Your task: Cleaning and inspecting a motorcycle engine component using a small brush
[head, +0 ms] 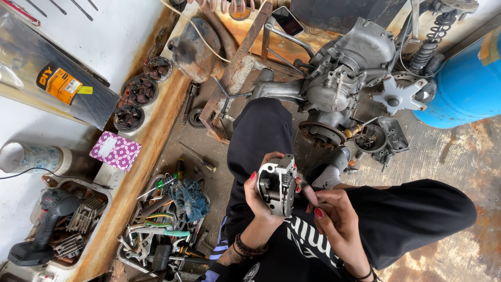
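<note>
My left hand (260, 201) is shut around a small grey metal engine part (278, 184), a finned casting held upright over my lap. My right hand (334, 216) is next to it, fingers curled, with a fingertip touching the part's right side. Both hands are above my black trousers (261, 130). Ahead on the floor lies a dismantled grey engine (339, 73) with a round clutch face (319, 134) toward me.
A tray of mixed hand tools and a blue rag (162, 224) lies at my left. A cordless drill (44, 222) rests in another tray. A blue drum (467, 83) stands at the right. Round coil plates (138, 91) sit on a rusty ledge. A spring shock (430, 44) leans behind the engine.
</note>
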